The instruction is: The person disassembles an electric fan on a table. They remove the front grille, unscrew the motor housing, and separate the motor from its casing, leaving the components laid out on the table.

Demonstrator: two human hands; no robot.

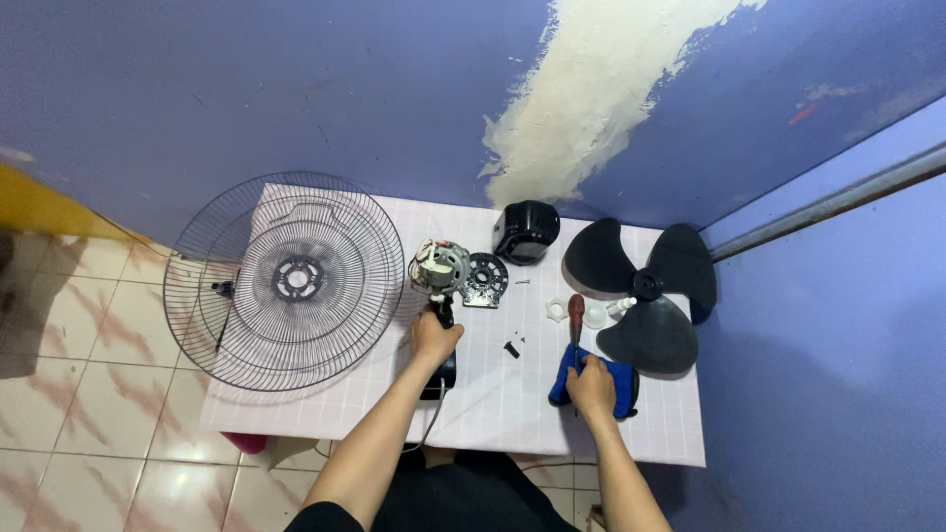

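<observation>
My left hand [434,337] grips the black neck of a bare fan motor [439,267], which stands on the white tiled table [325,409]. My right hand [591,385] rests on a blue cloth [624,379] and holds a screwdriver with a dark red handle [575,317], its handle pointing away from me. A round black motor plate [487,277] lies just right of the motor. A small black part [511,349] lies on the table between my hands.
Two wire fan grilles [286,281] overhang the table's left side. A black motor cover [526,232] sits at the back near the blue wall. A black three-blade fan blade [645,291] lies at the right, with white plastic nuts [559,311] beside it.
</observation>
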